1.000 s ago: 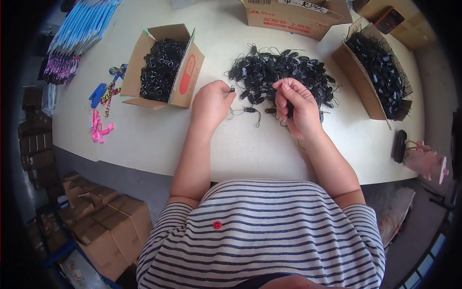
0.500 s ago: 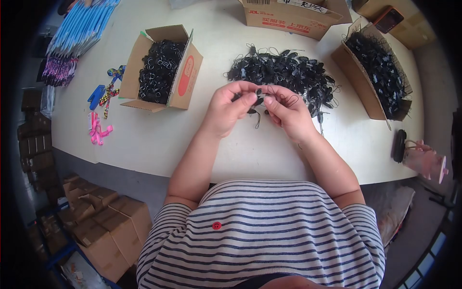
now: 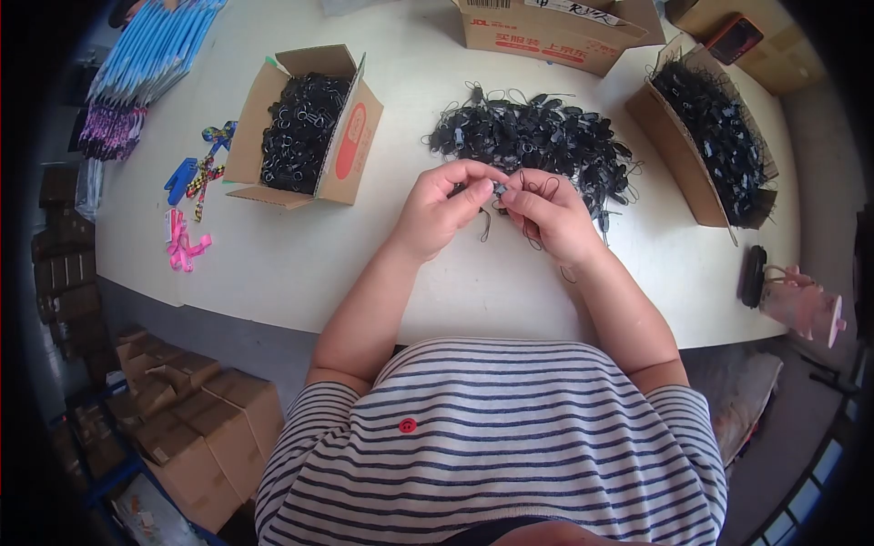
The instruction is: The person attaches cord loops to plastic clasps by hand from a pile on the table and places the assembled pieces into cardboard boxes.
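Note:
My left hand (image 3: 446, 205) and my right hand (image 3: 551, 211) meet fingertip to fingertip just in front of a pile of black looped clips (image 3: 537, 132). Between the fingertips is a small dark clip piece (image 3: 498, 189), pinched from both sides; its details are too small to tell. Thin black cord loops stick out over the fingers of my right hand, and its palm is hidden. An open carton (image 3: 350, 150) full of black pieces with metal rings stands to the left. Another open box (image 3: 665, 136), on the right, holds black looped clips.
Pink ribbon (image 3: 187, 246), a blue clip (image 3: 181, 181) and patterned straps lie at the left, below stacked blue lanyards (image 3: 159, 45). A printed carton (image 3: 551, 41) stands at the back. A phone (image 3: 736, 38) and a pink cup (image 3: 801, 305) are at the right.
My left hand has moved right from beside the left carton to meet my right hand, which has come slightly lower and left. Over the last half second both have barely shifted.

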Demonstrator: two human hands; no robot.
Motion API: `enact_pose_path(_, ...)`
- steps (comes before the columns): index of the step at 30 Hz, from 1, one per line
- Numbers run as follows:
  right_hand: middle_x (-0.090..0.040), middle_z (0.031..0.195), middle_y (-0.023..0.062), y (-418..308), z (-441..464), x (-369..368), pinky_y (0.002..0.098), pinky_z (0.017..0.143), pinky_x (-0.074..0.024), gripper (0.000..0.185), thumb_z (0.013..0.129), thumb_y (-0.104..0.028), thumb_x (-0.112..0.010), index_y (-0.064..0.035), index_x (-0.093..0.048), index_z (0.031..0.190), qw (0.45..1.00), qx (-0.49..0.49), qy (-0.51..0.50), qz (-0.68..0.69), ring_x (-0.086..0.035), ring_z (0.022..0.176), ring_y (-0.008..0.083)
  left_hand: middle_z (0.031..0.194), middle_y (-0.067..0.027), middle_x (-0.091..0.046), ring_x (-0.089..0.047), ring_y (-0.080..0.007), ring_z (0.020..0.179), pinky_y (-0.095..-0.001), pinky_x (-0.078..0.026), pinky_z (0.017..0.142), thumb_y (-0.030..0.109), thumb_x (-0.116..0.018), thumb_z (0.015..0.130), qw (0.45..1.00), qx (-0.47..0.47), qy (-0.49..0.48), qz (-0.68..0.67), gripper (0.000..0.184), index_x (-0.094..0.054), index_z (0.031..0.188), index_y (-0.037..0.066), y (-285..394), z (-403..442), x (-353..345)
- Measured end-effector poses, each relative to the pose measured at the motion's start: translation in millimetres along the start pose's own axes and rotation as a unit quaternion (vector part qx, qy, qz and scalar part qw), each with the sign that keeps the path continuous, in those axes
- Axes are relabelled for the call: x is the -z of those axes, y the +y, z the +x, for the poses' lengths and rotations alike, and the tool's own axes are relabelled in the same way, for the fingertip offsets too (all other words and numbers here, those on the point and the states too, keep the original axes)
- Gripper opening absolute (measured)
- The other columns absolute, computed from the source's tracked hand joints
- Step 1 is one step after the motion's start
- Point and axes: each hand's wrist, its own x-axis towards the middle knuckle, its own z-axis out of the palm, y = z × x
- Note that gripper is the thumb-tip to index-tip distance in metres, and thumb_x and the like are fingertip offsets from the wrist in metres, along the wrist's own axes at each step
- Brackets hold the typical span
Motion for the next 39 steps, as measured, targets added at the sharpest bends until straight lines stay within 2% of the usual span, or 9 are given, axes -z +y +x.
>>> enact_pose_path(8,-0.047,0.058,-0.0054,1,1,-1,0.0179,0.042,-0.0282,0.016,0.084,-0.016,-0.057,-0.005,-0.057,0.073,0.998,0.014,0.048,-0.023,-0.037,0.049,0.0009,0.062,0.0055,-0.042,-0.029,-0.0007,0.047,-0.0166,-0.022,0.042,0.01,-0.049,0.089,0.994,-0.059,0.045,0.083,0.012,-0.055,0.093,0.001,-6,3,-2)
enact_pose_path(17,-0.049,0.059,-0.0044,7,4,2,0.0196,0.047,-0.0323,0.018,0.084,-0.014,-0.057,-0.0023,-0.056,0.07,0.98,0.093,0.09,-0.151,-0.04,0.054,0.0017,0.062,0.0057,-0.039,-0.03,-0.0005,0.05,-0.0161,-0.024,0.043,0.011,-0.046,0.09,1.0,0.016,-0.009,0.022,0.012,-0.052,0.093,0.002,-13,3,4)
enact_pose_path(22,-0.048,0.058,-0.0046,7,4,5,0.0187,0.047,-0.0319,0.016,0.084,-0.014,-0.058,-0.0023,-0.057,0.073,0.973,0.107,0.1,-0.178,-0.039,0.053,0.0015,0.061,0.0057,-0.038,-0.029,-0.0009,0.049,-0.016,-0.023,0.043,0.015,-0.044,0.092,0.988,-0.038,-0.016,0.152,0.016,-0.052,0.091,0.002,-14,4,3)
enact_pose_path(23,-0.047,0.058,-0.0046,4,4,4,0.0182,0.047,-0.0317,0.014,0.084,-0.014,-0.058,-0.0024,-0.059,0.076,0.983,0.083,0.103,-0.127,-0.039,0.053,0.0015,0.061,0.0056,-0.038,-0.029,-0.001,0.049,-0.016,-0.023,0.043,0.016,-0.044,0.092,0.986,-0.042,-0.015,0.163,0.016,-0.052,0.09,0.002,-15,4,5)
enact_pose_path(25,-0.045,0.058,-0.0046,-2,1,1,0.0173,0.047,-0.0312,0.013,0.084,-0.015,-0.058,-0.0027,-0.061,0.081,0.993,0.035,0.108,-0.025,-0.038,0.052,0.0015,0.06,0.0052,-0.038,-0.03,-0.0015,0.049,-0.0163,-0.023,0.043,0.017,-0.044,0.092,0.998,0.0,-0.007,0.066,0.016,-0.051,0.09,0.003,-11,4,5)
enact_pose_path(28,-0.045,0.06,-0.0051,1,5,6,0.0162,0.048,-0.0312,0.015,0.083,-0.013,-0.06,-0.0034,-0.063,0.095,0.991,0.079,0.084,0.074,-0.037,0.053,0.0015,0.059,0.0046,-0.037,-0.03,-0.0023,0.048,-0.0167,-0.023,0.043,0.016,-0.044,0.092,0.997,0.045,0.016,-0.059,0.014,-0.05,0.089,0.004,-1,2,3)
enact_pose_path(31,-0.048,0.063,-0.0054,5,4,2,0.0164,0.051,-0.0334,0.02,0.082,-0.01,-0.062,-0.0031,-0.063,0.1,0.981,0.158,0.073,-0.087,-0.039,0.057,0.0018,0.059,0.004,-0.037,-0.03,-0.003,0.048,-0.017,-0.022,0.043,0.016,-0.044,0.092,0.994,0.057,0.005,-0.095,0.013,-0.049,0.089,0.004,-3,1,2)
enact_pose_path(34,-0.051,0.066,-0.0058,10,3,-1,0.0166,0.056,-0.0361,0.023,0.079,-0.007,-0.064,-0.0029,-0.063,0.102,0.97,0.19,0.053,-0.142,-0.042,0.061,0.0019,0.06,0.0039,-0.037,-0.03,-0.0031,0.048,-0.0171,-0.022,0.043,0.016,-0.044,0.092,0.995,0.057,-0.011,-0.084,0.013,-0.049,0.089,0.005,-4,-1,-3)
enact_pose_path(39,-0.054,0.072,-0.002,13,6,-1,0.0186,0.061,-0.0387,0.014,0.082,-0.01,-0.062,-0.0022,-0.063,0.093,0.971,0.197,0.068,-0.114,-0.045,0.066,0.0047,0.061,0.004,-0.037,-0.03,-0.0033,0.05,-0.017,-0.023,0.044,0.016,-0.044,0.091,0.994,0.056,-0.037,-0.084,0.013,-0.05,0.092,0.004,-6,-2,-3)
